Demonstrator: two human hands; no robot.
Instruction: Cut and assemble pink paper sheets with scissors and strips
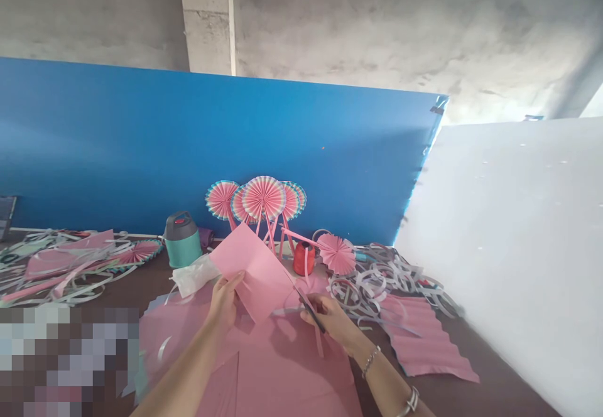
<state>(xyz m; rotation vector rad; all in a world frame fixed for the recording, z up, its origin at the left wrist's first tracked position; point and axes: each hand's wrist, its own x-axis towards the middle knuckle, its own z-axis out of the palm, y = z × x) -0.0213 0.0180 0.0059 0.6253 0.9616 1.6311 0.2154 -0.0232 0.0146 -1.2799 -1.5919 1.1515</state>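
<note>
My left hand (225, 301) pinches the lower left edge of a pink paper sheet (259, 272), holding it tilted above the table. In my right hand (334, 319) is a pair of scissors (311, 310), its fingers closed around the handles. The blades point up and left at the sheet's right edge, where a narrow pink strip hangs down. How far the blades are apart is too small to tell. Beneath both hands lie large pink paper sheets (282, 373).
Behind the hands stand round pleated paper fans (264, 197), a red spool (304, 259) and a teal jug (183, 244). Curled paper strips (372, 282) and a pleated pink sheet (424, 335) lie right; more scraps (70, 260) lie left. A blue panel (235, 134) borders the back.
</note>
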